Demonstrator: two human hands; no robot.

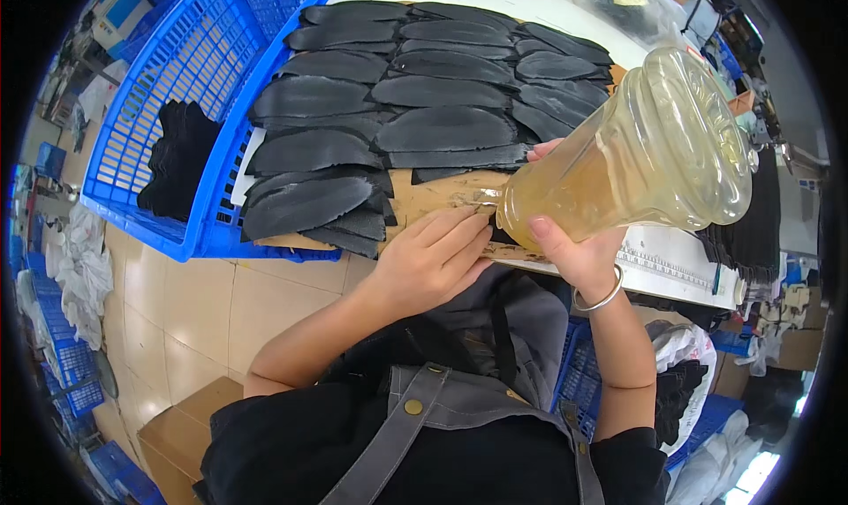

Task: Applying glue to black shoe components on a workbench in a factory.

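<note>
My right hand (579, 256) grips a large clear plastic jar (618, 161) partly filled with yellowish, cloudy liquid. The jar is tilted, its narrow end pointing down and left over a piece of brown cardboard (424, 193). Just left of that end is my left hand (433, 256), its fingers curled and pressed together at the cardboard; what they hold, if anything, is hidden. Beyond both hands, black curved flat pieces (446, 130) lie overlapping in rows on the cardboard. Some of them have a shiny or greyish, streaked surface.
A blue plastic crate (146, 227) with a stack of black pieces (179, 156) stands at the left. A ruler (671, 265) lies along the white table's (645, 289) near edge. More black pieces (751, 209) hang or stand at the right. An open cardboard box (181, 425) sits on the floor.
</note>
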